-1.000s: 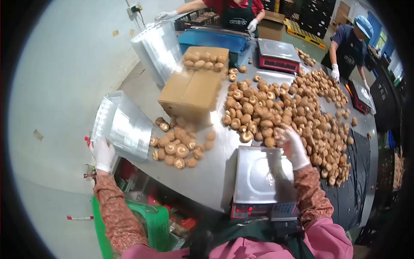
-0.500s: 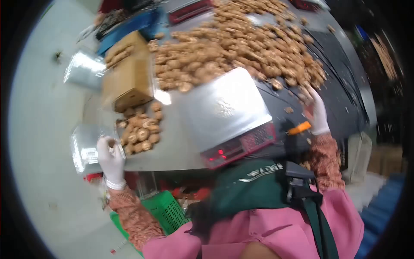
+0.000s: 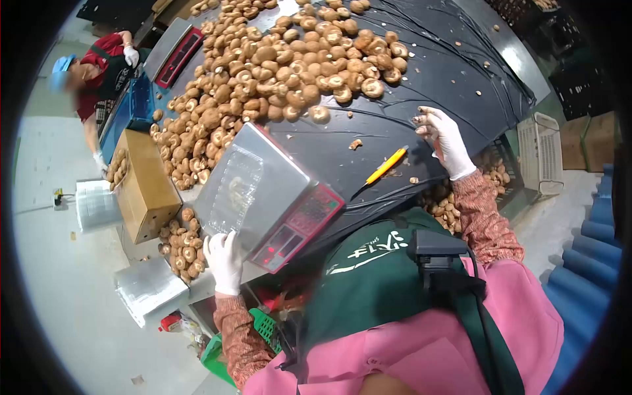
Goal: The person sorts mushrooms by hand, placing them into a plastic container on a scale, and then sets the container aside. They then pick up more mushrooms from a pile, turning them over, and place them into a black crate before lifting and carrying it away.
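My left hand (image 3: 225, 264) is at the near left edge of the scale (image 3: 276, 191), fingers apart, beside the near end of a clear plastic tray (image 3: 238, 187). The tray lies on the scale's metal plate; whether my fingertips touch it is unclear. Over the dark table, my right hand (image 3: 447, 141) has its fingers bent and apart, with nothing visible in them. Nearest to it is a yellow-orange knife or pen (image 3: 387, 166). A large heap of brown mushrooms (image 3: 283, 72) spreads beyond both hands.
A cardboard box (image 3: 148, 187) stands left of the scale, with stacked clear trays (image 3: 151, 286) and a small mushroom pile (image 3: 182, 249) nearby. A co-worker (image 3: 99, 79) is at the far left, near a blue crate (image 3: 140, 102) and another scale (image 3: 179, 58). A white basket (image 3: 541, 155) is at right.
The view has turned. My left hand has moved from the stacked trays to the scale, where a clear tray now lies. My right hand has left the mushroom heap's edge. The co-worker has come into view.
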A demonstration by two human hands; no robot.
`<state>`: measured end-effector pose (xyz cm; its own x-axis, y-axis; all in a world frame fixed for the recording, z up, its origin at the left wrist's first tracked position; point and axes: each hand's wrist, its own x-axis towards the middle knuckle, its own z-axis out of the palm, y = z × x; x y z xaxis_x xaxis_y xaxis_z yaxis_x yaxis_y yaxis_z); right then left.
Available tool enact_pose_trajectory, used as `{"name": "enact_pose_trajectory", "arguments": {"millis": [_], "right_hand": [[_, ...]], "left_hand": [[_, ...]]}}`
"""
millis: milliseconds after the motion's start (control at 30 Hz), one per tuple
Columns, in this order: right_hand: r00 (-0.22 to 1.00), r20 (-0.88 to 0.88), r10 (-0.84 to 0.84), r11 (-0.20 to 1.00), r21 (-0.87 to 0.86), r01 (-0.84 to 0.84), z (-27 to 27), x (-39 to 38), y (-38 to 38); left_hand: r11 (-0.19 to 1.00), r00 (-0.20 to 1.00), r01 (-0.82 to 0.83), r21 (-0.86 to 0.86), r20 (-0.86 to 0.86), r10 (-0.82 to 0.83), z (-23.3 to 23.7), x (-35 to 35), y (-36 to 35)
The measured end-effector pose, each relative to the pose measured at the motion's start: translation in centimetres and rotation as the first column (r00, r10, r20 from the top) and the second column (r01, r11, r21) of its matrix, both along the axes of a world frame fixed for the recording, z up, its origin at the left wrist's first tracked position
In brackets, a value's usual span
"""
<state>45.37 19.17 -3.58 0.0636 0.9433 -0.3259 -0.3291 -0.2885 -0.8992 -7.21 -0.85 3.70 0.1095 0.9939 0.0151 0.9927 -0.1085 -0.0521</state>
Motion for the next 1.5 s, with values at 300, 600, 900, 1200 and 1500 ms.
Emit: {"name": "enact_pose_trajectory", "arguments": {"millis": [300,600,900,1200,1500], "right_hand": [[0.576,0.818,0.008,0.881,0.267,-0.391,-5.9,-1.5,8.4],[0.812,0.509,0.286,0.921,0.087,-0.379,-6.7,-3.4,13.7],[0.798,-0.476,0.371,0.923,0.091,-0.375,-1.0,-1.1,10.1],[0.856,0.418,0.304,0.935,0.041,-0.352,-0.1,-2.2,10.8],[0.442,0.895,-0.061,0.95,0.188,-0.249,-7.0,-2.6,18.6]], "left_hand": [[0.957,0.93,-0.264,0.125,0.297,0.217,3.6,9.9,3.3],[0.99,0.884,-0.062,0.125,0.468,-0.004,3.1,21.8,13.7],[0.999,0.412,0.018,-0.034,0.911,0.024,-1.6,29.3,23.7],[0.996,0.487,0.081,0.027,0.871,-0.063,-2.2,29.5,23.6],[0.997,0.427,0.03,-0.067,0.903,0.048,-3.2,28.4,21.8]]}}
